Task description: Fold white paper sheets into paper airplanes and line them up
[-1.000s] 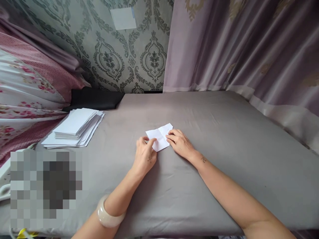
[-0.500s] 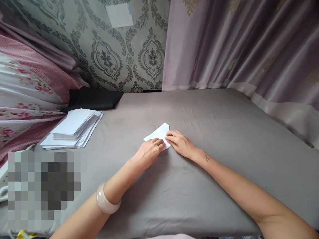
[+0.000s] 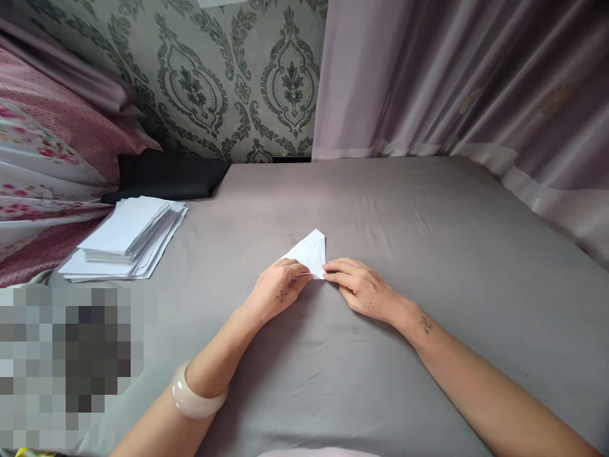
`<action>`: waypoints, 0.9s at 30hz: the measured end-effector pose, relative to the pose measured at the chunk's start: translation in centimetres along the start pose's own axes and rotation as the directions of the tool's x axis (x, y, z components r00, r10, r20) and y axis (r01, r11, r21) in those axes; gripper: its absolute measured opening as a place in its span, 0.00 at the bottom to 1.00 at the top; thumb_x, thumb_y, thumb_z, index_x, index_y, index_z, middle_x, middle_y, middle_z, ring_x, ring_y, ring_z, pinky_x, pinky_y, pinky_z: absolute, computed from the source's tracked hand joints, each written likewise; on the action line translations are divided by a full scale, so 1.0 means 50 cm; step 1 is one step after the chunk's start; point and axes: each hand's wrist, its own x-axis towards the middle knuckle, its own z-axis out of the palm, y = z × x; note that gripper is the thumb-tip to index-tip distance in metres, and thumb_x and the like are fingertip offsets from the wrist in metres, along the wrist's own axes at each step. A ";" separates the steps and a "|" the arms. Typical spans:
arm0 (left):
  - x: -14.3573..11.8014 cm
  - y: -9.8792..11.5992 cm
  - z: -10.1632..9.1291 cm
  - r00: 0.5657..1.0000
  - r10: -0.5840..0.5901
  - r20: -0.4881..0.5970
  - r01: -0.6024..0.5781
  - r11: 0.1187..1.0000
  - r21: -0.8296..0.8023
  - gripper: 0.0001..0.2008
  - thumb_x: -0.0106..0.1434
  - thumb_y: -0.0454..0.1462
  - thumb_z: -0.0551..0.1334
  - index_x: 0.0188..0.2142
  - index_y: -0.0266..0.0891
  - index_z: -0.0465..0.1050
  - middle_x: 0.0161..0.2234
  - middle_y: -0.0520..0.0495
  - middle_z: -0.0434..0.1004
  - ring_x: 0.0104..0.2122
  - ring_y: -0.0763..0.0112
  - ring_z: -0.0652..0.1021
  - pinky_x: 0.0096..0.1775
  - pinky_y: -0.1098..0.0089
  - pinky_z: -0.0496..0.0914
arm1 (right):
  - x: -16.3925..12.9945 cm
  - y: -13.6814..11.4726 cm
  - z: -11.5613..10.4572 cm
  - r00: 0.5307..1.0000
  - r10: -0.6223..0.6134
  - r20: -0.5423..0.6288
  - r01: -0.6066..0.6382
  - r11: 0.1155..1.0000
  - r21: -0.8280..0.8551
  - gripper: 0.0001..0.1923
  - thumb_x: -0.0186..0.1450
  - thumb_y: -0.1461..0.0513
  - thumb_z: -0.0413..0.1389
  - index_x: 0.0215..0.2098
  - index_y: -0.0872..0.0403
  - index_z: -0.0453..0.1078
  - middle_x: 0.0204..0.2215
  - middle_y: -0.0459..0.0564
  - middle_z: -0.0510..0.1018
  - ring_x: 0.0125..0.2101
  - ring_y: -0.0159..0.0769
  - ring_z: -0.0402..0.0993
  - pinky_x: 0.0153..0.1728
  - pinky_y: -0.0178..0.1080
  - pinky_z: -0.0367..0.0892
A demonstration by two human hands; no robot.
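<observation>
Pressing down on a small folded white paper (image 3: 310, 252), my two hands meet near the middle of the grey bed sheet (image 3: 428, 241), which is the surface carrying everything. I see no box, tray or bowl anywhere; the nearest thing to a store is a loose stack of white sheets (image 3: 124, 236) lying well to my left on the same sheet, with a folded black cloth (image 3: 171, 176) just behind it against the patterned wall (image 3: 228, 76).

The folded paper is a flat triangle, its point aimed away from me and its near edge under my fingertips. My left hand (image 3: 278, 293) lies palm down with the fingers (image 3: 295, 270) curled onto the paper's near left corner, the tips touching it. My right hand (image 3: 364, 289) lies flat beside it, the fingers (image 3: 335, 274) stretched toward the left so their tips touch the paper's near right corner. Neither hand grips anything: both sets of fingers are loose and pressing, not clenched, and the paper lies flat on the sheet.

Both forearms come in low from the near edge and converge on the paper, wrists close to the sheet. A pale bangle (image 3: 195, 397) sits on my left wrist. A mauve curtain (image 3: 451, 82) hangs along the far right side, and pink floral bedding (image 3: 42, 146) is piled at the far left
</observation>
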 end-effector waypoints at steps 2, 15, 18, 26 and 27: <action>0.001 -0.001 0.002 0.999 -0.045 -0.019 0.045 0.998 -0.041 0.11 0.68 0.40 0.54 0.38 0.42 0.75 0.35 0.47 0.75 0.34 0.68 0.74 0.34 0.72 0.65 | 0.001 0.002 0.000 1.000 0.009 -0.010 -0.009 1.000 0.021 0.21 0.63 0.73 0.47 0.46 0.51 0.75 0.47 0.52 0.77 0.50 0.39 0.70 0.49 0.46 0.70; 0.023 -0.004 0.026 0.948 -0.298 -0.110 0.295 0.955 -0.040 0.07 0.63 0.40 0.58 0.36 0.40 0.71 0.30 0.50 0.75 0.28 0.70 0.72 0.30 0.73 0.61 | 0.001 0.012 0.002 0.998 0.065 -0.024 -0.063 0.993 0.102 0.22 0.61 0.74 0.46 0.43 0.51 0.76 0.47 0.49 0.78 0.50 0.38 0.71 0.50 0.46 0.69; 0.025 -0.004 0.027 0.940 -0.326 -0.106 0.322 0.945 -0.046 0.07 0.63 0.40 0.59 0.37 0.40 0.72 0.31 0.49 0.76 0.29 0.69 0.73 0.31 0.72 0.62 | 0.002 0.010 0.000 0.997 0.069 -0.026 -0.066 0.993 0.103 0.22 0.60 0.74 0.46 0.42 0.51 0.76 0.48 0.48 0.78 0.50 0.37 0.71 0.50 0.45 0.68; 0.026 -0.004 0.028 0.937 -0.333 -0.105 0.331 0.943 -0.040 0.09 0.63 0.41 0.60 0.41 0.40 0.71 0.36 0.48 0.78 0.33 0.65 0.76 0.32 0.70 0.65 | 0.002 0.009 0.000 0.997 0.068 -0.026 -0.065 0.993 0.098 0.22 0.59 0.75 0.46 0.43 0.52 0.75 0.47 0.49 0.78 0.50 0.38 0.71 0.51 0.46 0.68; 0.026 -0.004 0.027 0.937 -0.335 -0.099 0.332 0.942 -0.040 0.10 0.63 0.41 0.60 0.42 0.40 0.71 0.36 0.48 0.78 0.33 0.65 0.76 0.32 0.70 0.65 | 0.001 0.010 0.001 0.997 0.068 -0.027 -0.064 0.993 0.104 0.22 0.59 0.75 0.46 0.43 0.52 0.74 0.47 0.50 0.78 0.50 0.38 0.71 0.51 0.46 0.68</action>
